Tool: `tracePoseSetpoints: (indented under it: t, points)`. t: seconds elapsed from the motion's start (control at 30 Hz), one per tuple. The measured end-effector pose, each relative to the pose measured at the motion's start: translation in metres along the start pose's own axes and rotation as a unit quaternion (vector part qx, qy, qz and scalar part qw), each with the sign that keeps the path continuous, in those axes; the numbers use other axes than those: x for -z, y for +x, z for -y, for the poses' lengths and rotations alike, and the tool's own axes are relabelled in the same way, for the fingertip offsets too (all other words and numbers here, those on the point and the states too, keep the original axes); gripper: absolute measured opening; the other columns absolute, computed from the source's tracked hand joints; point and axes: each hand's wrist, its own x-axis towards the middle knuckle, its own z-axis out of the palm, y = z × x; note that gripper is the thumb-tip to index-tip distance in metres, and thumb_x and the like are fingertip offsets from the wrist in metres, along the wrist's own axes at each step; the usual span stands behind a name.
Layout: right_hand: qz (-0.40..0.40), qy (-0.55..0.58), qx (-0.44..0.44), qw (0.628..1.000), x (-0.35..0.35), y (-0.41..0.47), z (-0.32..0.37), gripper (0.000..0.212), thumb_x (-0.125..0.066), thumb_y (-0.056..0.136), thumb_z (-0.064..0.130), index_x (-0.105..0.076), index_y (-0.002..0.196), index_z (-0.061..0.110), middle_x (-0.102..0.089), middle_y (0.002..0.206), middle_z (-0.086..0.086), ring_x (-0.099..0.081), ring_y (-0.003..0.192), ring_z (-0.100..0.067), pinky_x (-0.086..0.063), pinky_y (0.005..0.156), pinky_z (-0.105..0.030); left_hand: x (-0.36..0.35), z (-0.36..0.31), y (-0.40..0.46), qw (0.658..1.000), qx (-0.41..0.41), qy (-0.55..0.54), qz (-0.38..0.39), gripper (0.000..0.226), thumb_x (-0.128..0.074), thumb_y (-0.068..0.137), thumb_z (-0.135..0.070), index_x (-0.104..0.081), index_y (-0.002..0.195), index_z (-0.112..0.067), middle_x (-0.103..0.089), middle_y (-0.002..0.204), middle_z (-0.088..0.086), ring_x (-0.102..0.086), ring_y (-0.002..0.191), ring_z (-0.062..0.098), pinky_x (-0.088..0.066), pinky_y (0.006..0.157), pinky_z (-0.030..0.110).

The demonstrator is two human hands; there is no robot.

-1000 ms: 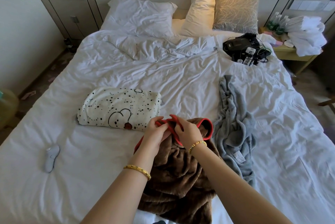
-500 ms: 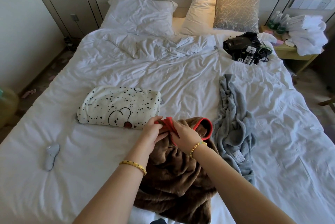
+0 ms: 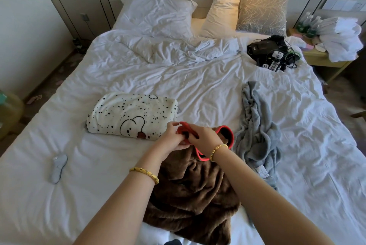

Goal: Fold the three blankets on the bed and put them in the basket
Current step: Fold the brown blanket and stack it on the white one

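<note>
A brown fleece blanket [image 3: 196,191] with a red trim lies crumpled on the white bed [image 3: 198,86] near its front edge. My left hand [image 3: 172,137] and my right hand [image 3: 204,139] both pinch the bunched red trim at the blanket's far end, close together. A white blanket with black dots [image 3: 130,116] lies folded just left of my hands. A grey blanket [image 3: 257,129] lies rumpled to the right. No basket is in view.
A small grey remote-like object [image 3: 58,167] lies on the bed at the left. Black devices with cables [image 3: 271,52] sit at the far right, near the pillows [image 3: 223,9]. A bedside table [image 3: 324,60] holds white towels.
My hands have shifted a little on the red trim, gathering it tighter between them. The other blankets have not moved.
</note>
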Motion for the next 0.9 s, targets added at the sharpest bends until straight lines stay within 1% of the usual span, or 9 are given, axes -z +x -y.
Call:
tracePoseSetpoints:
  t: [0.2,0.3,0.4,0.53,0.63,0.7,0.73,0.83,0.9]
  points:
    - [0.048,-0.042,0.022,0.998,-0.002,-0.001,-0.006,0.052,-0.040,0.090,0.021,-0.036,0.138,0.042,-0.071,0.102,0.007,-0.047,0.055,0.002,-0.035,0.063,-0.011,0.004,0.003,-0.002,0.999,0.002,-0.042,-0.005,0.063,-0.040,0.094,0.002,-0.013,0.145,-0.021,-0.059,0.104,0.013,-0.069,0.078,0.018,-0.056,0.074,0.030]
    - [0.084,-0.075,0.029,0.993,0.000,0.002,-0.009,0.056,-0.036,0.090,0.019,-0.029,0.141,0.040,-0.065,0.116,0.004,-0.048,0.069,-0.004,-0.037,0.067,-0.019,0.007,0.001,0.001,0.998,0.011,-0.062,0.021,0.063,-0.034,0.089,0.007,-0.018,0.145,-0.018,-0.059,0.113,0.017,-0.068,0.081,0.020,-0.057,0.076,0.032]
    - [0.102,-0.078,0.036,0.991,0.002,0.003,-0.009,0.055,-0.034,0.092,0.018,-0.027,0.143,0.036,-0.059,0.127,0.004,-0.052,0.081,-0.008,-0.041,0.075,-0.022,0.010,-0.001,0.001,0.998,0.010,-0.016,0.059,0.054,-0.038,0.092,0.007,-0.029,0.141,-0.015,-0.056,0.120,0.019,-0.070,0.082,0.018,-0.058,0.076,0.026]
    - [0.109,-0.045,0.023,0.993,0.000,0.002,-0.010,0.047,-0.034,0.096,0.016,-0.035,0.141,0.030,-0.067,0.108,-0.002,-0.055,0.078,-0.013,-0.042,0.085,-0.024,0.014,0.004,0.005,0.992,-0.009,0.082,0.093,0.045,-0.044,0.093,0.006,-0.043,0.133,-0.014,-0.061,0.105,0.012,-0.068,0.090,0.014,-0.057,0.075,0.020]
    - [0.143,-0.051,0.005,0.988,-0.003,0.002,-0.009,0.038,-0.030,0.100,0.023,-0.040,0.137,0.023,-0.063,0.105,-0.009,-0.057,0.086,-0.017,-0.041,0.088,-0.024,0.011,0.005,0.009,0.981,-0.026,0.188,0.041,0.042,-0.043,0.093,0.003,-0.046,0.131,-0.016,-0.059,0.099,0.007,-0.067,0.083,0.014,-0.057,0.075,0.024]
    - [0.123,-0.011,-0.027,0.992,-0.006,0.002,-0.008,0.032,-0.033,0.100,0.026,-0.045,0.129,0.018,-0.062,0.097,-0.009,-0.055,0.086,-0.018,-0.041,0.087,-0.026,0.008,0.003,0.009,0.954,-0.069,0.291,-0.004,0.036,-0.045,0.093,-0.004,-0.050,0.126,-0.018,-0.061,0.086,0.000,-0.067,0.073,0.014,-0.057,0.068,0.021]
    - [0.098,0.009,-0.046,0.994,-0.007,0.002,-0.009,0.028,-0.036,0.099,0.026,-0.045,0.125,0.018,-0.061,0.090,-0.007,-0.054,0.089,-0.021,-0.043,0.089,-0.031,0.008,0.001,0.009,0.922,-0.101,0.372,-0.028,0.033,-0.047,0.092,-0.009,-0.053,0.123,-0.020,-0.062,0.084,-0.001,-0.066,0.073,0.015,-0.054,0.065,0.021]
    - [0.058,0.092,-0.095,0.989,-0.009,0.002,-0.013,0.020,-0.042,0.097,0.028,-0.044,0.115,0.020,-0.062,0.086,-0.005,-0.053,0.092,-0.020,-0.047,0.086,-0.041,0.009,0.000,0.012,0.782,-0.187,0.585,-0.104,0.030,-0.057,0.088,-0.026,-0.058,0.118,-0.022,-0.050,0.113,0.004,-0.051,0.106,0.021,-0.043,0.075,0.028]
    - [0.038,0.129,-0.097,0.986,-0.009,0.003,-0.014,0.013,-0.045,0.096,0.027,-0.043,0.107,0.020,-0.066,0.092,-0.015,-0.060,0.080,-0.027,-0.053,0.075,-0.044,0.006,0.001,0.016,0.763,-0.230,0.598,-0.088,0.031,-0.060,0.086,-0.025,-0.055,0.114,-0.014,-0.043,0.121,0.004,-0.042,0.114,0.022,-0.041,0.078,0.028]
